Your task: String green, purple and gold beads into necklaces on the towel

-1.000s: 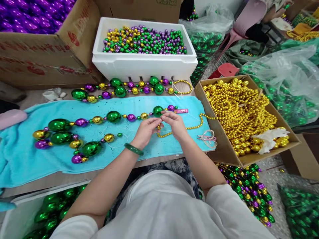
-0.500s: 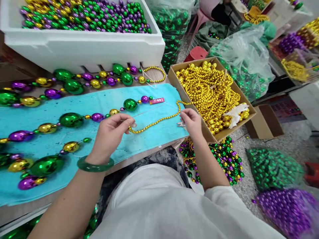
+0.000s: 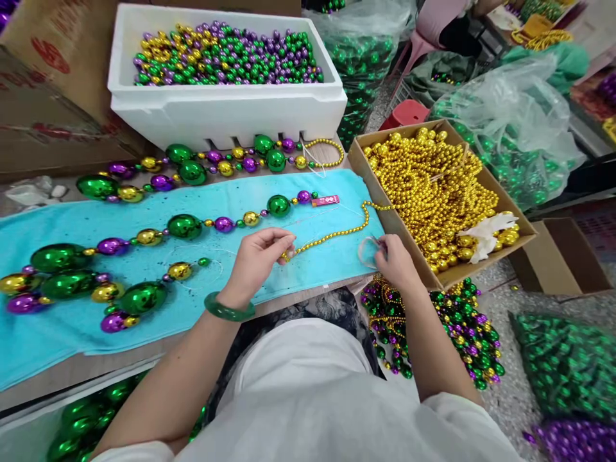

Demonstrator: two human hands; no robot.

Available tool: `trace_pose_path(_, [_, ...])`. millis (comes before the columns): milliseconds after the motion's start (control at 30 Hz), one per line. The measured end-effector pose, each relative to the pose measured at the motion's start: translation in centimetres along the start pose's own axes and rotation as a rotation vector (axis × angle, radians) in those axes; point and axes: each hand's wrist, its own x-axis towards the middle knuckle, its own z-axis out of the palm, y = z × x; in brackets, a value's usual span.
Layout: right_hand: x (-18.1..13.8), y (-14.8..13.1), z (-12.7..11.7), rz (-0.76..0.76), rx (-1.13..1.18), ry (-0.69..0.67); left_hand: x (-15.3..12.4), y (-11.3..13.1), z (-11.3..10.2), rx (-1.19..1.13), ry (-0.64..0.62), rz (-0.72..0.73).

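Note:
My left hand, with a green bangle at the wrist, pinches the near end of a gold bead strand. From there the strand curves over the blue towel to the cardboard box on the right. My right hand is closed beside that box; a pale, thin loop sticks out of its fingers, too blurred to name. Behind my left hand lies a necklace of large green, purple and gold beads, with a red tag at its end. Fine clear thread runs near the tag.
A white foam box of small beads stands behind the towel, another large-bead necklace before it. The cardboard box holds gold bead strands. Bead necklaces hang or lie below the table at right. Bagged green beads rest on the floor.
The view has swung left, so things appear farther right. My left hand keeps the gold strand's end. At my right hand, small metal tips showed before; now a pale loop shows.

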Motion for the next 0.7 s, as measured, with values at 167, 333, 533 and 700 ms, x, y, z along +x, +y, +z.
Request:
trace_pose_path(167, [-1.4,-3.8,-0.2,-0.055,0.597,-0.023,-0.5,-0.2,1.3,0.157,-0.039,0.071])
trace_pose_path(333, [-1.8,-7.6,0.9,-0.079,0.878,-0.141,-1.1,-0.6,2.8,0.305,-0.144,0.191])
trace_pose_path(533, [-1.8,-7.9,1.4,-0.046,1.084,-0.131,-1.4,-0.8,3.5,0.431,-0.222,0.293])
trace_pose_path(700, [-1.9,-7.4,1.3,-0.033,1.125,-0.115,-1.6,-0.8,3.7,0.525,-0.237,0.343])
